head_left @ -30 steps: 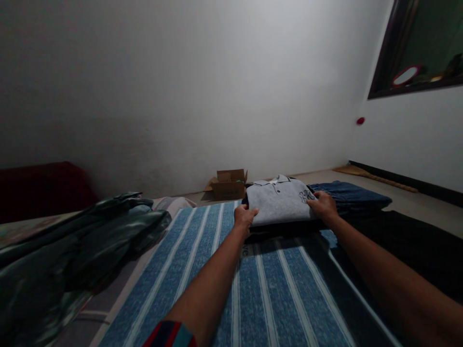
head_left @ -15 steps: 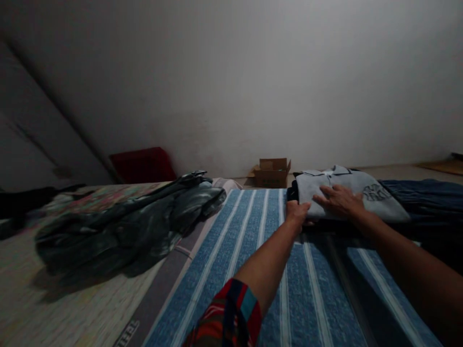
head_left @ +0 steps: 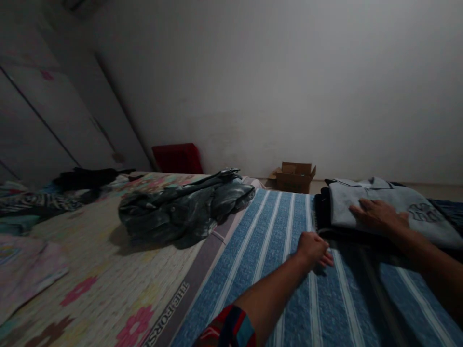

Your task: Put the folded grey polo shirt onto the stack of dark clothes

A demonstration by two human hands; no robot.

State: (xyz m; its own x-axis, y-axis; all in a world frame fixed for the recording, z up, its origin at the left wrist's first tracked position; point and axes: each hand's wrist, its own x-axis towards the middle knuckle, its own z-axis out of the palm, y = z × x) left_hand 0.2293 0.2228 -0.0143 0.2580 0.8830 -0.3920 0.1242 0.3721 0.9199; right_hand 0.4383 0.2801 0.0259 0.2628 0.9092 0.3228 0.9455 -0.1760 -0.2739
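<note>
A folded light grey collared shirt (head_left: 392, 195) with dark trim and a dark emblem lies on top of a stack of dark folded clothes (head_left: 323, 209) at the right. On the shirt rests my right hand (head_left: 379, 214), flat and open, its fingers spread over the fabric. My left hand (head_left: 313, 248) is just in front of the stack's near left corner, above the striped blue cloth (head_left: 246, 260). Its fingers are curled in, and nothing shows in them.
Crumpled dark grey-green clothing (head_left: 184, 212) lies on the floral bedding (head_left: 90, 260) to the left. Farther left are a pink garment (head_left: 29, 270) and dark clothes (head_left: 87, 178). A cardboard box (head_left: 292, 178) and a red object (head_left: 178, 158) stand by the wall.
My left hand has come off the shirt's left edge and drawn back toward me. My right hand stays on the shirt. The view has turned left, showing more of the bedding.
</note>
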